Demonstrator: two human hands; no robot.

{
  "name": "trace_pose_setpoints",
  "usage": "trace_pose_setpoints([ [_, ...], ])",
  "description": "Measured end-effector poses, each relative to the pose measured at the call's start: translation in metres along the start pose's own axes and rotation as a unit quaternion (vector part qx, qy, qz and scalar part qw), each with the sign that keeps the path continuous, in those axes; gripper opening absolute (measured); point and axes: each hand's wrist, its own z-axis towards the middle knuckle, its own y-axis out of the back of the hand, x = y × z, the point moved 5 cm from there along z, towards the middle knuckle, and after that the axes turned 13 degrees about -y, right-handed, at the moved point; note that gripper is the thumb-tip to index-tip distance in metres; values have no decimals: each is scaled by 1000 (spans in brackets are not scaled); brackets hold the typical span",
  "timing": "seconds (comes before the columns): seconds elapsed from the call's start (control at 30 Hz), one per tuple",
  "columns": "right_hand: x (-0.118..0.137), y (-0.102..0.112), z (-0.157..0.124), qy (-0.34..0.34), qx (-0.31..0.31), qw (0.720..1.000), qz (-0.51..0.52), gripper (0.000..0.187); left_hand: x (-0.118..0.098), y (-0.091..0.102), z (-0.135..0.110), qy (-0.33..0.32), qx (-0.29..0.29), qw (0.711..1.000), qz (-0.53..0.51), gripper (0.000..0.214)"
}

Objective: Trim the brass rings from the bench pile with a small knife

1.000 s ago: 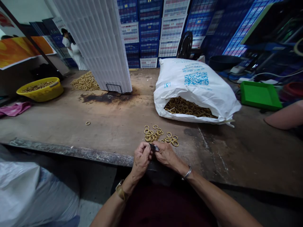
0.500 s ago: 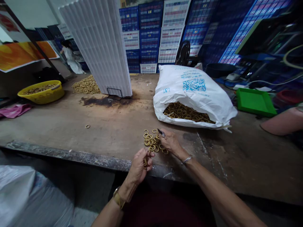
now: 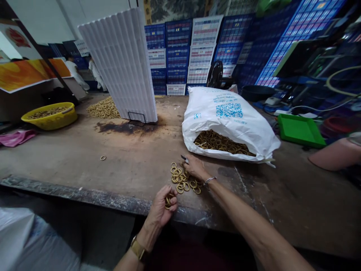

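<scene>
My left hand (image 3: 163, 207) is at the table's front edge, palm up and fingers curled round several brass-coloured rings (image 3: 168, 202). Beyond it, my right hand (image 3: 195, 167) is closed on a small dark pointed tool (image 3: 184, 158), whose tip sticks out to the left; its kind is hard to make out. Under and beside that hand lies a loose pile of rings (image 3: 177, 176), partly covered by the fingers. Just behind, a white woven sack (image 3: 203, 109) lies on its side, its mouth towards me and full of more rings (image 3: 222, 145).
A single ring (image 3: 103, 158) lies to the left on the wooden table (image 3: 135, 158). Farther back are a corrugated white panel (image 3: 126, 67), a heap of rings (image 3: 103, 108) and a yellow basin (image 3: 50, 122). At right are a green tray (image 3: 300, 130) and another person's arm (image 3: 335, 154).
My left hand has drawn back slightly from the pile, rings still in it. My right hand has shifted left over the pile with the tool. The view has tilted up a little.
</scene>
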Motion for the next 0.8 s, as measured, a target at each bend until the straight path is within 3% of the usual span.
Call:
trace_pose_setpoints([
  [0.13,3,7,-13,51,-26,995,82,17,-6,-4,7,-66,-13,993,94,38],
  [0.3,10,12,-50,99,44,956,273,12,-12,-10,15,-126,-29,973,190,46],
  [0.43,16,13,-72,107,73,924,359,13,-7,-9,18,-141,-12,964,223,43],
  [0.57,20,10,-79,95,108,910,389,14,-7,-6,17,-168,-13,951,260,35],
  [0.8,19,4,-81,8,182,881,437,22,-25,-19,4,-302,17,872,386,23],
])
